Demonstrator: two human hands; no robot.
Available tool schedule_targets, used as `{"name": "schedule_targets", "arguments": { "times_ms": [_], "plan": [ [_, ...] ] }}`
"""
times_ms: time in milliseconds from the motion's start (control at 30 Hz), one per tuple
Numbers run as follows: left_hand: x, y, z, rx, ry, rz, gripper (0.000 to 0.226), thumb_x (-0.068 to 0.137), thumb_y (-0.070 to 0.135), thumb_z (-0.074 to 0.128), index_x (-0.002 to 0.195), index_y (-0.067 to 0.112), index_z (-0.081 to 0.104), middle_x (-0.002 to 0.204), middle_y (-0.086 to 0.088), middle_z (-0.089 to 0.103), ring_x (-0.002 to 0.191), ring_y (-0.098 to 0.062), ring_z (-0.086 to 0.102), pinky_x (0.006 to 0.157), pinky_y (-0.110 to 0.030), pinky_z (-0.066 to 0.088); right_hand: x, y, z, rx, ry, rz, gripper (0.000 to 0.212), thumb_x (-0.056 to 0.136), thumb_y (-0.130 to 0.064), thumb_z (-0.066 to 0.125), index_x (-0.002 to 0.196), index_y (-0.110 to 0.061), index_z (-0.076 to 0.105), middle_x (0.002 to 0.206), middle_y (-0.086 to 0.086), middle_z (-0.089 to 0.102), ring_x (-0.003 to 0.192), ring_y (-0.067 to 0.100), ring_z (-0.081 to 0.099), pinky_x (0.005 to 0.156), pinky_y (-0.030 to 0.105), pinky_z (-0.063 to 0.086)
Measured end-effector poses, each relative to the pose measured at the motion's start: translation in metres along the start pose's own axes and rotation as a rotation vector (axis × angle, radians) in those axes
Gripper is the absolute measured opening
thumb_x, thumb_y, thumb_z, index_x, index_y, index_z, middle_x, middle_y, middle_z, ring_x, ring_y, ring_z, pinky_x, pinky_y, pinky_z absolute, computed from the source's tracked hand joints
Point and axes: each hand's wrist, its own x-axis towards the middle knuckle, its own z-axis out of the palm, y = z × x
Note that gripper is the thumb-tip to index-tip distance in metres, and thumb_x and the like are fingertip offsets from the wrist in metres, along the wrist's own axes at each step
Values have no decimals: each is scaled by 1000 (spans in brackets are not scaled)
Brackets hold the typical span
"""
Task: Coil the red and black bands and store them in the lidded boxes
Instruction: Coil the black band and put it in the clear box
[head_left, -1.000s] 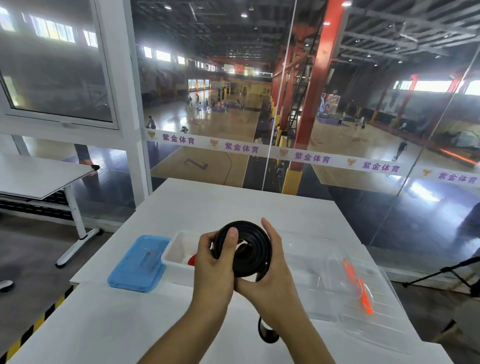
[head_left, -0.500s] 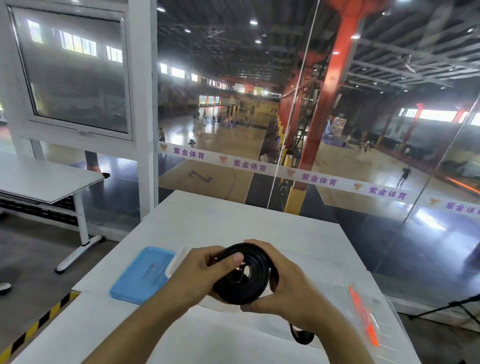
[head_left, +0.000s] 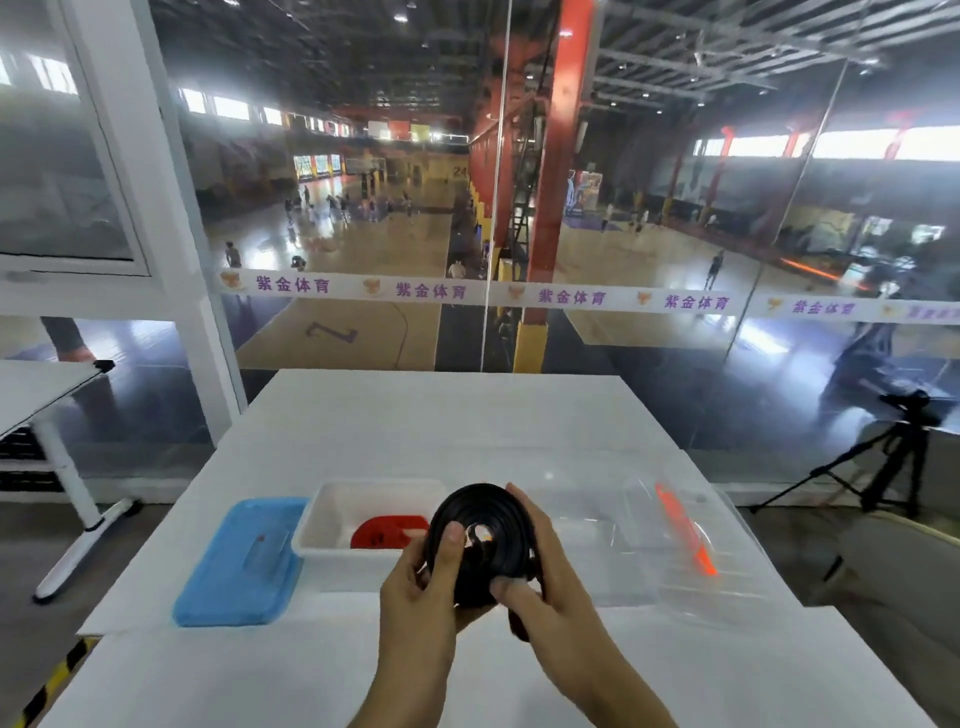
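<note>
I hold a coiled black band (head_left: 493, 512) upright above the white table, between both hands. My left hand (head_left: 426, 587) grips its left side with the thumb pressed on the coil's face. My right hand (head_left: 540, 577) wraps round the right side and rear, thumb on the lower edge. A short loose end of the band (head_left: 519, 626) hangs under my right palm. Just behind, a coiled red band (head_left: 387, 532) lies inside an open white box (head_left: 332, 519). A blue lid (head_left: 241, 561) lies flat to the left of that box.
A clear plastic box (head_left: 597, 535) stands to the right of the white one, with a clear lid with an orange clip (head_left: 685, 535) further right. The white table (head_left: 441, 415) ends at a glass wall ahead. A tripod (head_left: 893, 457) stands on the floor at right.
The camera has shifted, so the white box and red coil now show. My hands have turned the black coil more upright, and the loose tail hanging below is shorter.
</note>
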Motion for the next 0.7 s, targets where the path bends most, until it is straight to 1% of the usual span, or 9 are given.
{"name": "schedule_targets", "arguments": {
  "times_ms": [100,167,233,267,367,467,567,633,700],
  "plan": [
    [-3,-33,8,-10,-13,-102,23,95,35,64,107,18,74,105,-12,77,99,-29,75,71,-41,64,-10,28,1,-18,183,78,56,104,-36,60,147,-64,36,143,-25,55,127,-10,55,106,20,45],
    [-3,-53,14,1,-36,-162,24,98,34,60,108,16,72,109,-15,75,100,-31,74,68,-39,64,-15,42,-5,-82,204,149,55,104,-41,57,147,-66,33,142,-27,58,127,-9,55,106,19,45],
    [0,-70,20,30,-66,-209,24,100,35,57,108,15,69,110,-15,74,100,-29,73,64,-35,63,-18,53,-12,-130,197,216,54,100,-48,61,144,-64,33,136,-29,61,120,-12,59,100,14,47],
    [2,-79,24,61,-82,-224,24,101,35,56,107,16,68,109,-13,73,99,-28,73,62,-32,63,-18,58,-17,-152,199,239,51,98,-48,64,137,-64,35,128,-29,65,113,-14,61,93,11,48],
    [14,-100,39,208,-128,-267,30,103,41,48,111,17,65,108,-11,73,97,-25,74,62,-29,62,-7,73,-35,-174,213,300,41,98,-36,64,119,-61,39,111,-25,70,99,-14,65,77,9,49],
    [35,-119,59,386,-191,-290,34,104,47,42,119,23,61,109,-6,74,97,-21,74,71,-32,63,17,86,-61,-175,230,364,40,99,-34,61,126,-53,39,108,-21,69,95,-9,66,70,8,49],
    [65,-128,82,586,-209,-266,37,103,50,42,119,23,62,105,0,73,92,-17,72,79,-33,63,52,98,-93,-183,197,407,46,97,-32,66,132,-39,38,105,-18,66,90,-3,66,64,12,49],
    [89,-132,98,697,-214,-228,36,101,51,47,113,23,65,106,3,70,87,-15,71,77,-31,63,83,110,-114,-212,158,427,41,97,-33,66,129,-33,41,106,-15,65,89,-2,64,61,13,46],
    [116,-136,114,705,-176,-180,30,97,45,59,118,24,60,105,2,67,77,-15,74,75,-32,64,117,128,-132,-261,124,424,35,98,-34,65,127,-30,46,112,-9,64,90,-2,61,62,12,43]
  ]
}}
